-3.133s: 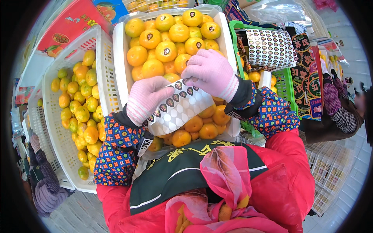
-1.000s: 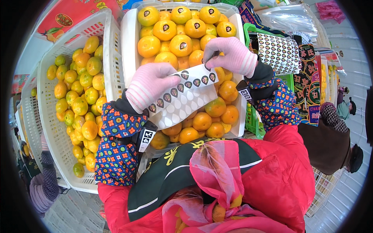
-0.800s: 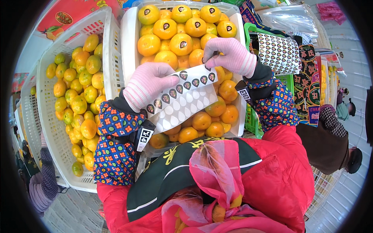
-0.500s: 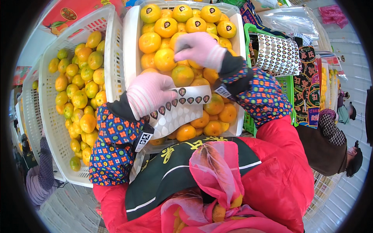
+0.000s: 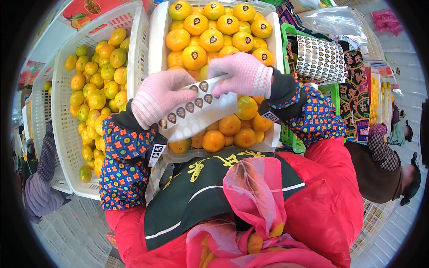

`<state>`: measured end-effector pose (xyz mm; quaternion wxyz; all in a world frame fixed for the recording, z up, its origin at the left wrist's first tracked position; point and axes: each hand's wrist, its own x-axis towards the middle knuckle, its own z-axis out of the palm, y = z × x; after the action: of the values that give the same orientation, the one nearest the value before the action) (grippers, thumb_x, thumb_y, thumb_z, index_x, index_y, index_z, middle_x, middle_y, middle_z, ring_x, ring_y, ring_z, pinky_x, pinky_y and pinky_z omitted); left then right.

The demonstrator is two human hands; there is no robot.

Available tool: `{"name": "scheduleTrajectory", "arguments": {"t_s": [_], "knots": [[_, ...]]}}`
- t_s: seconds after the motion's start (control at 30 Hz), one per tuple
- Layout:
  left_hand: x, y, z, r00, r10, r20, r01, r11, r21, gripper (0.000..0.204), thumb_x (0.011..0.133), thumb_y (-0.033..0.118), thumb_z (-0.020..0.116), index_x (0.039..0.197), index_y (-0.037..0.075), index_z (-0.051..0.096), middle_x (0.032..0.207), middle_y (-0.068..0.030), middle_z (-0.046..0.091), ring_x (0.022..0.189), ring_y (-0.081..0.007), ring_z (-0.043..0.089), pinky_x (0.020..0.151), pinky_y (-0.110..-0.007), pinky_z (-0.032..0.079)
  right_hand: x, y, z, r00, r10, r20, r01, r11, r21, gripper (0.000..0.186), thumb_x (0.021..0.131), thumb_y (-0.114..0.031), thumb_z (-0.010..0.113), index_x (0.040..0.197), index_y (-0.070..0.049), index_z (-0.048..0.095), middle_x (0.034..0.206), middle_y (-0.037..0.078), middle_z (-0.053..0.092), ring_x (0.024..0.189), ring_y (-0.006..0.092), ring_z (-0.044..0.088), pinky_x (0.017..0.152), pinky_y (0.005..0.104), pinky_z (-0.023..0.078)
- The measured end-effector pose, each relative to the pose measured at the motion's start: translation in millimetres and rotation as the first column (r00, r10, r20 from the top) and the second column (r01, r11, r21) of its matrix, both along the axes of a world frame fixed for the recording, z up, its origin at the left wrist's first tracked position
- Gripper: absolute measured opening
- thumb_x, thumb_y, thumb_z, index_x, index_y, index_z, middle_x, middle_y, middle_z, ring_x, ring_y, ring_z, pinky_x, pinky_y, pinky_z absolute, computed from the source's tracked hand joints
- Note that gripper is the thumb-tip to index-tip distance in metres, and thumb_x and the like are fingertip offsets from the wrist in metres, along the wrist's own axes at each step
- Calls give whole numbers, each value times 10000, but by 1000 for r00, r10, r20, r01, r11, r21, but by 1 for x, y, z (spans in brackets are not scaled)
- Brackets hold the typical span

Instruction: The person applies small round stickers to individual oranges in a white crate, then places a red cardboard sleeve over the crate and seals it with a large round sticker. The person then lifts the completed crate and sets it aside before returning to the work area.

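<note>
My left hand (image 5: 164, 97), in a pink knitted glove, grips the left part of a white sheet of dark drop-shaped stickers (image 5: 187, 125). My right hand (image 5: 240, 75), gloved alike, has thumb and fingers closed at the sheet's upper right end; whether a sticker is between them I cannot make out. Under both hands stands a white crate (image 5: 157, 40) full of oranges. At its far end several oranges bear a dark sticker, among them an orange (image 5: 194, 57) just beyond my hands. Near me, an orange (image 5: 213, 141) and others around it show no sticker.
On the left a white perforated crate (image 5: 137, 58) holds loose greenish-orange fruit. To the right, a green crate (image 5: 286, 33) has another sticker sheet (image 5: 321, 58) over it. Clear plastic bags (image 5: 330, 20) lie beyond. Another person (image 5: 373, 174) is at the right.
My right hand has come back from over the oranges to the sticker sheet. One orange that looked bare now carries a sticker. The sheet is raised and tilted between both hands.
</note>
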<state>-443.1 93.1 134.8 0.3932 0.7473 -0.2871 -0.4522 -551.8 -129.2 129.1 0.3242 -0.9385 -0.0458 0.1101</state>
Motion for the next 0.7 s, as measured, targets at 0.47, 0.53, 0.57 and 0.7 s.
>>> {"name": "scheduleTrajectory", "arguments": {"t_s": [0.47, 0.53, 0.57, 0.7], "knots": [[-52, 48, -7, 970, -20, 243, -4, 995, 97, 126, 930, 129, 671, 957, 11, 706, 708, 2, 655, 636, -64, 567, 592, -261, 485, -34, 43, -25, 727, 93, 680, 2, 991, -137, 191, 709, -233, 797, 862, -195, 690, 818, -12, 601, 847, 242, 602, 746, 368, 458], [-57, 55, -8, 955, -45, 293, 18, 995, 95, 127, 932, 125, 668, 956, 6, 705, 717, 8, 652, 653, -61, 566, 605, -259, 487, -33, 51, -24, 653, 140, 745, -3, 983, -182, 190, 676, -234, 791, 828, -224, 678, 803, -38, 598, 819, 213, 599, 727, 356, 443], [-58, 60, -9, 957, -41, 287, 18, 996, 84, 127, 933, 123, 667, 955, 4, 705, 725, 9, 653, 663, -59, 567, 611, -257, 488, -33, 55, -23, 626, 177, 760, -9, 975, -220, 184, 670, -229, 787, 815, -224, 672, 792, -39, 594, 808, 216, 595, 725, 356, 443], [-62, 83, -16, 996, 88, 27, -88, 996, -18, 153, 960, 121, 660, 1014, -17, 699, 830, 30, 674, 744, -47, 579, 675, -225, 494, -32, 68, -17, 547, 281, 788, -78, 955, -287, 144, 656, -199, 763, 742, -220, 649, 737, -46, 573, 753, 214, 581, 713, 361, 446]]}}
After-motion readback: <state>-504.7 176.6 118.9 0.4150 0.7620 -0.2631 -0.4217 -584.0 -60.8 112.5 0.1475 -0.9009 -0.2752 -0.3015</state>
